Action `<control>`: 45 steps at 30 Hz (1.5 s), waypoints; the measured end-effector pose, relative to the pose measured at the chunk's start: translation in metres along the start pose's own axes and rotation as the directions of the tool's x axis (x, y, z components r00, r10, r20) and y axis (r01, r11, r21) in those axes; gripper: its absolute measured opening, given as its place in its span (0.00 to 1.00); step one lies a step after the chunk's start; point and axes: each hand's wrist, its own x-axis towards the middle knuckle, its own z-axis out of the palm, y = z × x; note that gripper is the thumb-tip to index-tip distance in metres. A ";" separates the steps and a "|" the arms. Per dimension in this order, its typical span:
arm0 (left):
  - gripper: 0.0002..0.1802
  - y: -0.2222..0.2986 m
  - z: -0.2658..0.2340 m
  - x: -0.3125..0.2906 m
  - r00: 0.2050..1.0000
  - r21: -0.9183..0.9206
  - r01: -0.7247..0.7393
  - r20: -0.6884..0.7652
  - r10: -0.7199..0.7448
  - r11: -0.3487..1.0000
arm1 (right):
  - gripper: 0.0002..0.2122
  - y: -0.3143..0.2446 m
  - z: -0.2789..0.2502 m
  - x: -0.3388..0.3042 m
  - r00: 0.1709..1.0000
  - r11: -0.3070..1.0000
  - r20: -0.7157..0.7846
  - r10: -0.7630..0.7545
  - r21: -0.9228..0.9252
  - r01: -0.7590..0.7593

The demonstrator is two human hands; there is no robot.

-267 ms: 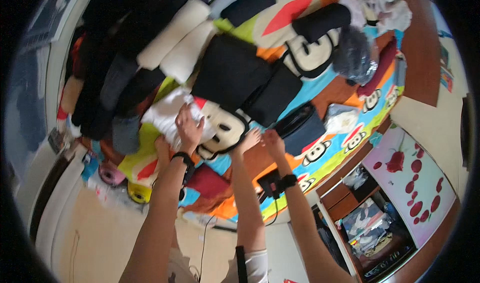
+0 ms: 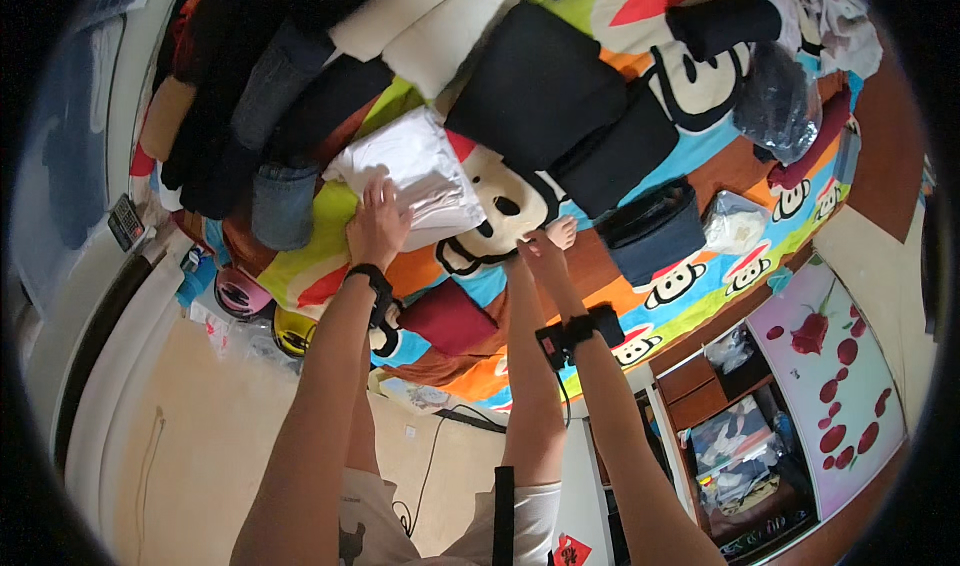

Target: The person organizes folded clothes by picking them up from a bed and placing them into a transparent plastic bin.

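Note:
A white folded garment (image 2: 415, 156), smooth and roughly square, lies on the patterned bedspread in front of me. My left hand (image 2: 380, 224) rests on its near edge with the fingers stretched out and a little apart. My right hand (image 2: 545, 261) is over my lower leg, next to my bare foot (image 2: 562, 232). Its fingers are loosely bent, and I see nothing in them. Beyond the white garment lies a large black folded cloth (image 2: 540, 81). A dark red folded cloth (image 2: 448, 318) is nearer to me, between my arms.
Rolled dark clothes and a rolled pair of jeans (image 2: 283, 206) line the left side. To the right are a dark blue folded item (image 2: 652, 234), a clear bag with white contents (image 2: 736, 223) and a dark plastic-wrapped bundle (image 2: 778, 104). An open cabinet (image 2: 690, 406) stands lower right.
The white garment looks flatter and squarer, and my left hand has come down onto its near edge. My right hand has moved left past my foot. The whole view has shifted.

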 end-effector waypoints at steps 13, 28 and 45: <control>0.33 -0.050 -0.027 0.100 0.991 0.037 -0.121 -0.048 0.123 0.992 | 0.39 -0.071 0.113 0.052 0.950 0.951 -0.228 0.213 0.271 -0.149; 0.19 -0.049 0.001 0.050 0.815 0.298 -0.500 -0.156 0.558 0.814 | 0.38 -0.074 0.093 0.080 0.982 0.974 -0.182 -0.050 -0.226 0.008; 0.20 -0.053 0.010 0.054 0.905 -0.196 -0.425 -0.060 0.422 0.884 | 0.24 -0.149 0.065 0.162 0.698 0.395 0.389 -0.602 -0.615 0.683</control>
